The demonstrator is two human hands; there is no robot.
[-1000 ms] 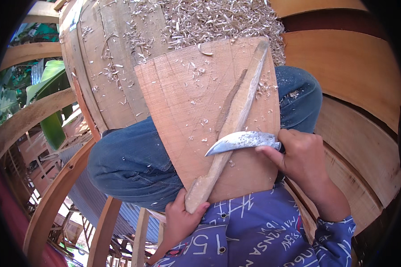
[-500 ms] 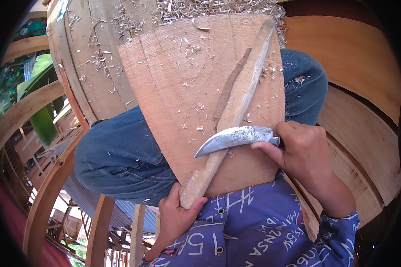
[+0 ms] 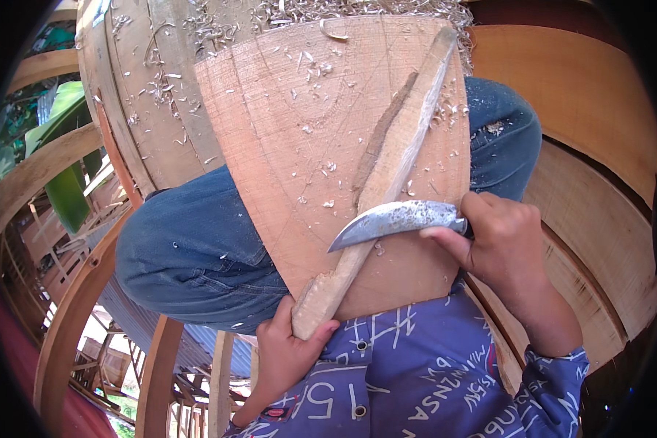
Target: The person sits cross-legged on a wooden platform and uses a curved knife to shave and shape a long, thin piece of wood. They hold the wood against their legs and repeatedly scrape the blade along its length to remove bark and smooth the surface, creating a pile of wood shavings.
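A long piece of wood (image 3: 396,169), roughly carved like a wooden sword or machete, lies slantwise over a broad board (image 3: 277,124) on my lap. My left hand (image 3: 290,348) grips its near, handle-like end. In my right hand (image 3: 505,235) is a knife (image 3: 401,219) with a curved, spotted metal blade; my fist hides most of its handle. The blade lies across the narrow part of the carved wood, its tip pointing left. Beside the wood's left edge is a dark strip (image 3: 382,139), perhaps bark or shadow.
Curled shavings (image 3: 445,13) heap beyond the board's far edge, and small chips dot the board. Plank flooring (image 3: 175,44) stretches ahead. Wide wooden planks (image 3: 562,95) lie at the right. A slatted wooden railing (image 3: 80,314) curves along the left, with green leaves (image 3: 69,175) outside.
My right hand and the knife have shifted slightly right and up along the wood. The board appears a little higher in view. My left hand keeps its hold.
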